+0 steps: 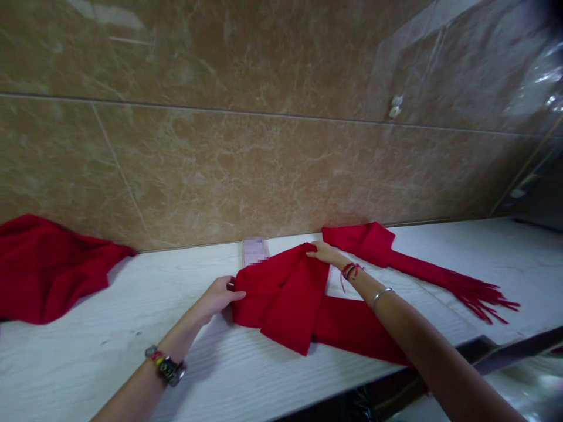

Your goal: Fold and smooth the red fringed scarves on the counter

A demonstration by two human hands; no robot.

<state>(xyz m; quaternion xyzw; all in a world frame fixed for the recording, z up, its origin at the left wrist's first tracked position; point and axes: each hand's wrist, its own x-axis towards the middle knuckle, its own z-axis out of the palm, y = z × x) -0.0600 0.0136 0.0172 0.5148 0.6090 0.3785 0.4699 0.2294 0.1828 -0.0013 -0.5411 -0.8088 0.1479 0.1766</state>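
Observation:
A red scarf (281, 290) lies partly folded on the white tabletop, one flap crossing over another at an angle. My left hand (220, 298) pinches its left edge between thumb and fingers. At the top fold, my right hand (324, 253) grips the cloth. The scarf's long tail runs right, passes under my right forearm and reaches the table's front edge. Behind the right hand, close to the wall, a second red scarf (373, 246) lies folded, its fringe spread toward the right.
A heap of red cloth (48, 269) sits at the left end of the white table (185, 340). A small pinkish card or packet (254, 251) lies against the brown marbled tile wall (220, 164). White hooks or fittings (395, 106) are on the wall. Plastic-wrapped material shows below the front edge.

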